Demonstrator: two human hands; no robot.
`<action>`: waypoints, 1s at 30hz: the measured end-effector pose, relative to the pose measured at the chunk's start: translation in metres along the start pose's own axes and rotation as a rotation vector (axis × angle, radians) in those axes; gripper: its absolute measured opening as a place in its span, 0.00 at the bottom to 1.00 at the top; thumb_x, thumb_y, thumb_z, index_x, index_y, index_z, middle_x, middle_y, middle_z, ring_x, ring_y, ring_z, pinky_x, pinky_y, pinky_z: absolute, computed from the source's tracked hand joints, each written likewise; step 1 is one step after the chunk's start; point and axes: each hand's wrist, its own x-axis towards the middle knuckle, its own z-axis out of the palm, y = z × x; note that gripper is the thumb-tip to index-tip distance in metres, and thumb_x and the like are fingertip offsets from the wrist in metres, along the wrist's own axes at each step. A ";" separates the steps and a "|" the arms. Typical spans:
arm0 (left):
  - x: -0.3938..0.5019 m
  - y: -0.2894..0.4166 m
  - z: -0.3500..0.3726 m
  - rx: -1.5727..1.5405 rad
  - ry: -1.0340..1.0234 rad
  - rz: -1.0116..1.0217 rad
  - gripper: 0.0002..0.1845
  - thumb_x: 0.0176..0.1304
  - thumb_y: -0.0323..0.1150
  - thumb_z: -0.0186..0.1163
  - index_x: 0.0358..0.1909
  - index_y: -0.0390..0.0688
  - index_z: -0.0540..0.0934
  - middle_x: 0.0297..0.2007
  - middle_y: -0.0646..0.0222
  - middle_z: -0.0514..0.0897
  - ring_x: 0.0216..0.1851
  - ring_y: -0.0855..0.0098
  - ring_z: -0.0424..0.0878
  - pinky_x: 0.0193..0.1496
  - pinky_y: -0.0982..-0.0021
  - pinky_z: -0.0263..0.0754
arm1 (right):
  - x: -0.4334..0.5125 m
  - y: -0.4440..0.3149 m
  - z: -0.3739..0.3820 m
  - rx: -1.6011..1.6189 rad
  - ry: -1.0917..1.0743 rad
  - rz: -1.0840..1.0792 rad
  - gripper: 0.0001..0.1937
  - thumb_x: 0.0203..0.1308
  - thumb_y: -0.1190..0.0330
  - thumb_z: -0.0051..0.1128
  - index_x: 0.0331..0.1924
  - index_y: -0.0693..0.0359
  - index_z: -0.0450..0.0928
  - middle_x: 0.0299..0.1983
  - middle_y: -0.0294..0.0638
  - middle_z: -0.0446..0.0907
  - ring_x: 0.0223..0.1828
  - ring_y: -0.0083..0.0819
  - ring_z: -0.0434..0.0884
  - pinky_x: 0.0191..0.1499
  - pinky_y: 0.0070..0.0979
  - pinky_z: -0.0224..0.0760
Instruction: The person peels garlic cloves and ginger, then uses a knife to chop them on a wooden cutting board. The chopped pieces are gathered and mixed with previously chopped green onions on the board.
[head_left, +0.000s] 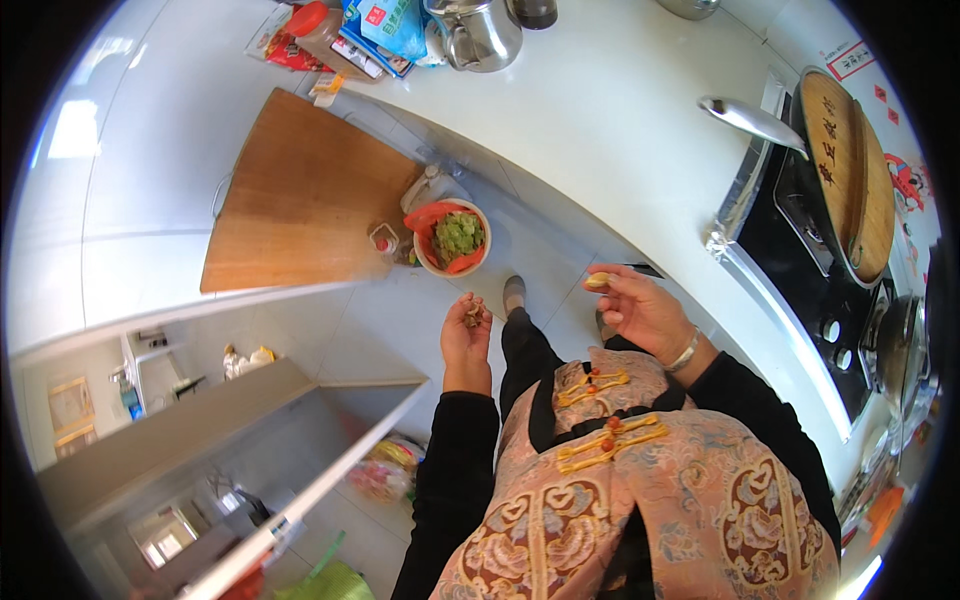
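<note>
My left hand (466, 345) is raised palm up, its fingers curled around small brownish scraps (473, 313) that look like peelings. Between the thumb and fingertips of my right hand (641, 307) is a small yellowish piece (598, 280), perhaps ginger or a garlic clove. Beyond both hands, on the floor, stands a round bin (485, 247) lined with a red plastic bag (426, 217); green leafy scraps (459, 235) lie in it. The two hands are apart, and neither touches the bin.
A white countertop (600, 127) curves along the right, with a gas stove (772, 217) and a wok under a wooden lid (840, 172). A steel kettle (487, 37) stands at the counter's far end. A large wooden board (307, 202) is beyond the bin; an open door (360, 450) is at lower left.
</note>
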 end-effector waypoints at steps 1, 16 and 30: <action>0.024 0.010 -0.007 0.020 0.007 -0.009 0.10 0.65 0.27 0.60 0.47 0.35 0.79 0.37 0.61 0.82 0.36 0.66 0.81 0.41 0.67 0.81 | 0.004 0.003 0.002 0.012 0.040 -0.036 0.14 0.73 0.69 0.52 0.58 0.62 0.76 0.47 0.38 0.84 0.37 0.21 0.78 0.35 0.17 0.72; 0.251 0.073 -0.046 0.149 0.152 -0.104 0.26 0.70 0.37 0.54 0.67 0.41 0.68 0.69 0.59 0.68 0.73 0.53 0.61 0.77 0.40 0.40 | 0.030 0.070 0.018 0.217 0.401 -0.168 0.15 0.74 0.70 0.49 0.60 0.64 0.74 0.48 0.42 0.84 0.36 0.24 0.80 0.36 0.20 0.73; 0.288 0.101 -0.010 0.459 0.191 -0.057 0.24 0.68 0.34 0.62 0.62 0.35 0.73 0.57 0.59 0.82 0.56 0.58 0.83 0.62 0.48 0.76 | 0.079 0.057 0.033 0.238 0.423 -0.237 0.15 0.74 0.68 0.49 0.60 0.64 0.74 0.48 0.40 0.83 0.36 0.22 0.79 0.34 0.18 0.72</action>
